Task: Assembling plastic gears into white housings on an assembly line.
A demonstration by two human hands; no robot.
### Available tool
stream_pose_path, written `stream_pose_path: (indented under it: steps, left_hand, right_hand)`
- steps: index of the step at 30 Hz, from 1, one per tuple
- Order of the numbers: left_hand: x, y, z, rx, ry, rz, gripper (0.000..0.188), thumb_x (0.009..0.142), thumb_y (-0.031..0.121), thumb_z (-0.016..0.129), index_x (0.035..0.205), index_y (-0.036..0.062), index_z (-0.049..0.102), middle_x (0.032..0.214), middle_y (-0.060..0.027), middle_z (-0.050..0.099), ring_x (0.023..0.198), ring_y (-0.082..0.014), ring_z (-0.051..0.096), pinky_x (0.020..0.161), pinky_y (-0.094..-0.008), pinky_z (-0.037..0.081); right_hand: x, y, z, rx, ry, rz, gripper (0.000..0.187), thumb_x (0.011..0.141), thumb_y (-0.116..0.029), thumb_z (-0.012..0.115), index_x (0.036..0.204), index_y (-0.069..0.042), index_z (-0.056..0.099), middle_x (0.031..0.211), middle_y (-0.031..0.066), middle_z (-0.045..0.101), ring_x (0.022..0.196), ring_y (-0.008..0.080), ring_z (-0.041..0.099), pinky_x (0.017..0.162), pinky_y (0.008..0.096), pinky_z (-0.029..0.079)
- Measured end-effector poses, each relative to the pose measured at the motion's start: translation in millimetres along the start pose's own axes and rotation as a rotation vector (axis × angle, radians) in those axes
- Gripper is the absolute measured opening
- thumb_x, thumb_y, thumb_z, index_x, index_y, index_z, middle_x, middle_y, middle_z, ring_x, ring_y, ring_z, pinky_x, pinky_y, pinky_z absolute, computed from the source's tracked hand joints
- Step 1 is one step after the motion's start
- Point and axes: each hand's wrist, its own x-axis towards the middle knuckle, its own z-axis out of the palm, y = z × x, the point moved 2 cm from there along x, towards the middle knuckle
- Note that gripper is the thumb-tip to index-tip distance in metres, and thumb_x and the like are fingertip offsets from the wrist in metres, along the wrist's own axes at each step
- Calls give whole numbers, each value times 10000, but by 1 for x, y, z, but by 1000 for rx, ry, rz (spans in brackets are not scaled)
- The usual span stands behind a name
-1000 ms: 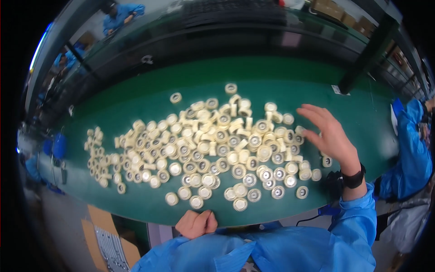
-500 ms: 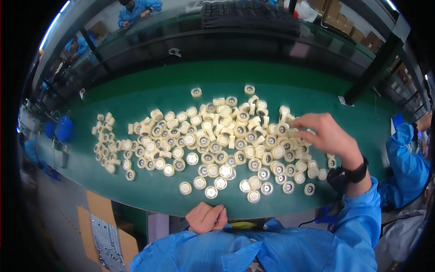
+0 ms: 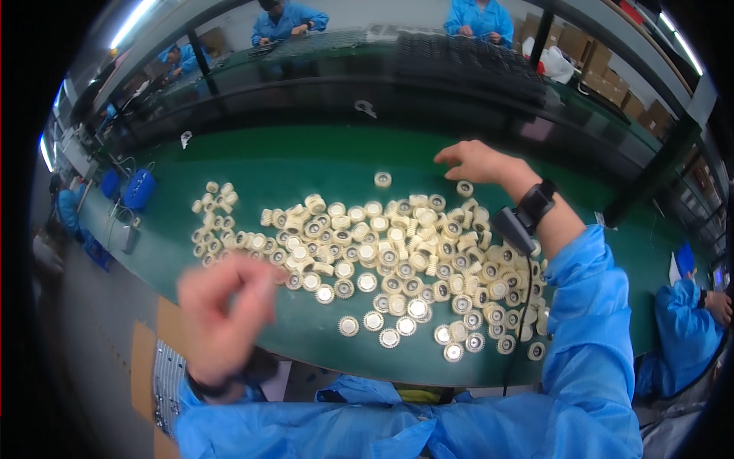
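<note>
A wide pile of small cream-coloured toothed gear wheels (image 3: 394, 258), several with dark metal centres, lies spread over the green table (image 3: 267, 180). At the pile's far edge, my right hand (image 3: 482, 164) hovers with fingers apart and nothing visible in them. Just below its fingers is a lone gear wheel (image 3: 464, 188); another single gear wheel (image 3: 382, 179) lies further left. My left hand (image 3: 225, 310) is raised over the table's near left edge, smeared by motion. Its fingers look bent, but whether they hold anything is unclear. It partly hides the pile's left end.
A black device (image 3: 514, 229) with a cable hangs by my right wrist. Beyond the table, a dark bench (image 3: 306, 88) carries black parts, with people in blue working behind. A co-worker's sleeve (image 3: 673, 325) is at the right. An open cardboard box (image 3: 144, 367) stands lower left.
My right hand has moved from the pile's right side to its far edge. My left hand has risen from the near edge and swung left. The view has shifted.
</note>
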Motion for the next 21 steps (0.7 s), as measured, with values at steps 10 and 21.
stream_pose_path:
  steps: [10, 21]
  left_hand:
    - [311, -83, 48, 376, -118, -58, 319, 787, 256, 596, 913, -30, 663, 801, -170, 677, 583, -208, 660, 638, -326, 541]
    - [378, -214, 199, 736, -244, -232, 632, 789, 401, 621, 1269, 4, 509, 1305, -223, 508, 1209, -349, 494, 1012, -406, 400]
  right_hand:
    - [60, -90, 66, -199, 65, -306, 424, 801, -54, 545, 1196, -200, 597, 1234, 157, 534, 1047, 337, 571, 898, 390, 481]
    - [-66, -35, -12, 426, 208, -291, 370, 778, -83, 592, 1144, -35, 619, 1009, 130, 576, 863, 217, 597, 760, 292, 499]
